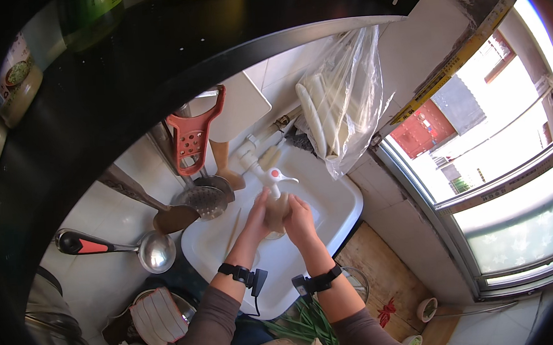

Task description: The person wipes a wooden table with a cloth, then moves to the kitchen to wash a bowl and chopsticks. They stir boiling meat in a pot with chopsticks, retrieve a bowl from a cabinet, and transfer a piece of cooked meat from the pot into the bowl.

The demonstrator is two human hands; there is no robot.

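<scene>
My left hand (258, 214) and my right hand (301, 217) hold a pale beige, rounded thing (276, 212) between them, right beneath the spout of a white plastic tap (273, 176). What this thing is I cannot tell; my fingers cover its sides. The tap has a lever handle and a red dot on top. Below my hands lies a white sink basin (284, 287). A thin pale stick (234, 230) rests in the basin to the left of my left arm. Each wrist wears a black strap with a small device.
A red-handled peeler-grater (191, 140), a skimmer (204, 202), a spatula (176, 219) and a ladle (156, 253) hang left. A plastic bag (348, 105) hangs behind the basin. A black shelf (167, 50) juts overhead. Right are a wooden board (374, 266), red chillies (387, 312) and green stalks (306, 326).
</scene>
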